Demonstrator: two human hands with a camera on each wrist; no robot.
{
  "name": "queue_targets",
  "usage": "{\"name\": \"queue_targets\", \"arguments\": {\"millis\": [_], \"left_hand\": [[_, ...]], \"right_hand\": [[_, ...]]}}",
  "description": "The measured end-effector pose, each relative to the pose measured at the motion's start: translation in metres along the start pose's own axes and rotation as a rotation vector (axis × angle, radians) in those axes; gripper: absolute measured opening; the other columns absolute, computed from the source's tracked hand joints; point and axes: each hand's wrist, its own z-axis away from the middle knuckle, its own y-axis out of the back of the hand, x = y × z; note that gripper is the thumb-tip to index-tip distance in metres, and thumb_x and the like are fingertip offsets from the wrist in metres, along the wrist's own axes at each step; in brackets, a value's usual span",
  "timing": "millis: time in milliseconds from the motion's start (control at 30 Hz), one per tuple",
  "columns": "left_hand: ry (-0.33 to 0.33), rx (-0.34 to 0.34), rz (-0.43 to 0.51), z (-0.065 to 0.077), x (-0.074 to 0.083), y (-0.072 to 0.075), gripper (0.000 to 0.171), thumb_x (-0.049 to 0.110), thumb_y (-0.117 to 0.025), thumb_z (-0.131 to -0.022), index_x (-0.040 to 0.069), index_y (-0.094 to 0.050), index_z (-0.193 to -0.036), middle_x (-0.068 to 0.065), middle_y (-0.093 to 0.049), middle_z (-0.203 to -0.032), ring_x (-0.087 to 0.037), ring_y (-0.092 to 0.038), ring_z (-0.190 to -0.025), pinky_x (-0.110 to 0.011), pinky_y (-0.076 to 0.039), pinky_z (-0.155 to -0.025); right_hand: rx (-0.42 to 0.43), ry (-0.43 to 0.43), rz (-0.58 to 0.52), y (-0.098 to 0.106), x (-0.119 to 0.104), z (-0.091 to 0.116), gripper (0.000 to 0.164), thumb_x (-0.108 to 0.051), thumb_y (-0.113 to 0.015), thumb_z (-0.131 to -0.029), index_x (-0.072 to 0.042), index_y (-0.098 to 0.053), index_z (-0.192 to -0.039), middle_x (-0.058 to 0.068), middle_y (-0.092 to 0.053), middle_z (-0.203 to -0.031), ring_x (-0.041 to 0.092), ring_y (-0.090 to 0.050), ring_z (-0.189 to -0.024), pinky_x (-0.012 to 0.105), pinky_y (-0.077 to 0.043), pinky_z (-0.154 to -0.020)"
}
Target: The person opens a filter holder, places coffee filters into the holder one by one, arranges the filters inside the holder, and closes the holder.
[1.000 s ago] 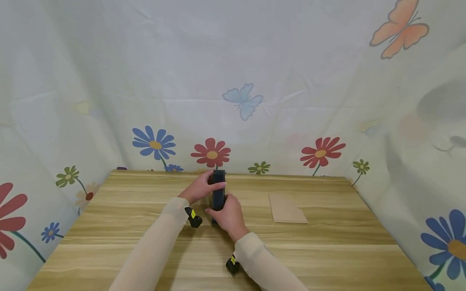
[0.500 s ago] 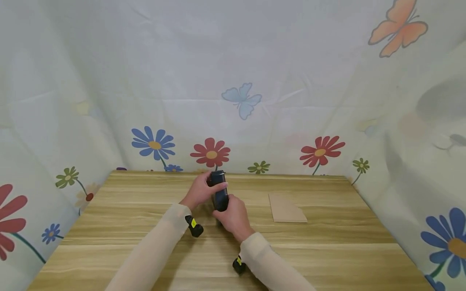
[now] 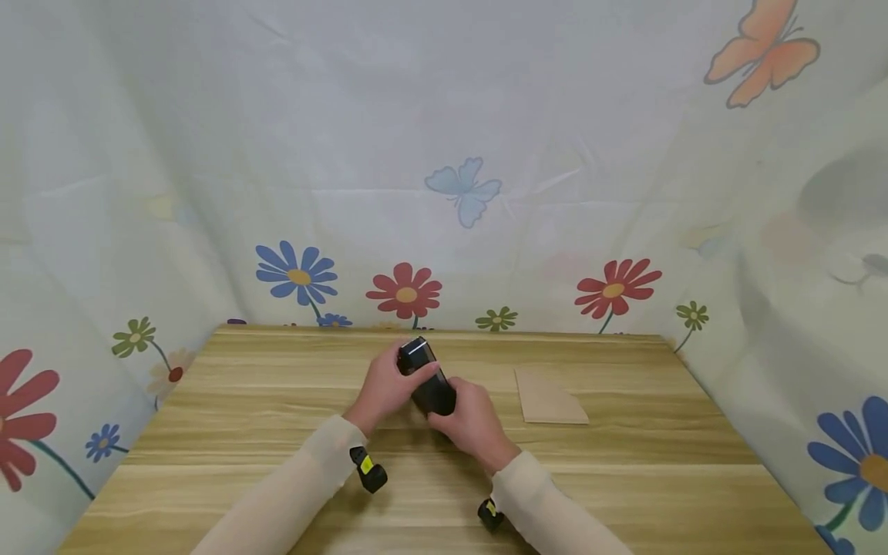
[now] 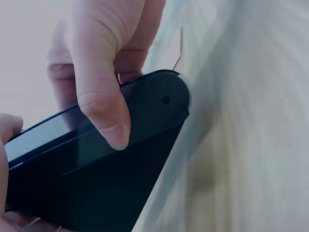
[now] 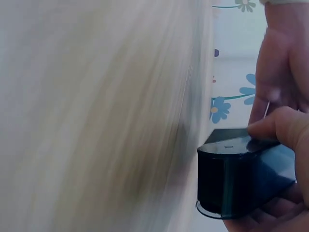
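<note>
Both hands hold a black oblong plastic object (image 3: 434,395), slanted with its far end to the left. Its exact kind cannot be told. In the left wrist view, one end of this black object (image 4: 159,106) is rounded, with a small round dot and a finely ribbed strip below. My left hand (image 3: 385,389) grips the far part, thumb across the top face. My right hand (image 3: 477,422) grips the near part, thumb on top and fingers beneath. The right wrist view shows the object's glossy, rounded end (image 5: 227,179) facing the camera; part of its body is behind the fingers.
A flat tan card (image 3: 549,399) with a slanting right side lies on the wood-grain table (image 3: 659,493), right of the hands. Behind the table hangs a pale curtain (image 3: 347,154) printed with flowers and butterflies. Each wrist carries a small black camera.
The black object has turned from nearly straight to slanted, its near end swinging right. Both hands have come a little nearer, the right one also moving right. The card stays put.
</note>
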Motion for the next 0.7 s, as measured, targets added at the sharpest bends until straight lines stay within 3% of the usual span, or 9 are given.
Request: {"name": "queue_targets", "arguments": {"millis": [267,433,700], "left_hand": [[0.023,-0.014,0.007,0.025,0.007,0.0,0.065,0.056,-0.076,-0.088,0.014,-0.057,-0.134,-0.008,-0.068,-0.12,-0.022,-0.065,-0.102,-0.044,-0.058,-0.095],[0.044,-0.027,-0.018,0.038,0.01,0.001,0.067,0.058,-0.075,-0.087,0.015,-0.057,-0.135,-0.006,-0.068,-0.119,-0.02,-0.063,-0.098,-0.04,-0.059,-0.09],[-0.029,-0.08,-0.017,0.057,0.011,0.007,0.067,0.054,-0.081,-0.083,0.017,-0.06,-0.134,-0.002,-0.069,-0.123,-0.02,-0.066,-0.112,-0.047,-0.054,-0.103]], "right_hand": [[-0.049,0.069,0.019,0.016,0.009,0.011,0.046,-0.016,-0.085,-0.078,-0.002,-0.067,-0.118,0.01,-0.073,-0.107,0.019,-0.065,-0.091,0.041,-0.058,-0.083],[-0.101,0.112,0.004,0.022,0.017,0.015,0.044,-0.017,-0.086,-0.08,-0.006,-0.069,-0.118,0.006,-0.074,-0.107,0.015,-0.064,-0.089,0.036,-0.056,-0.08],[-0.168,0.198,-0.04,0.035,0.03,0.016,0.04,-0.026,-0.087,-0.08,-0.015,-0.072,-0.116,-0.004,-0.073,-0.102,0.01,-0.061,-0.084,0.027,-0.052,-0.076]]}}
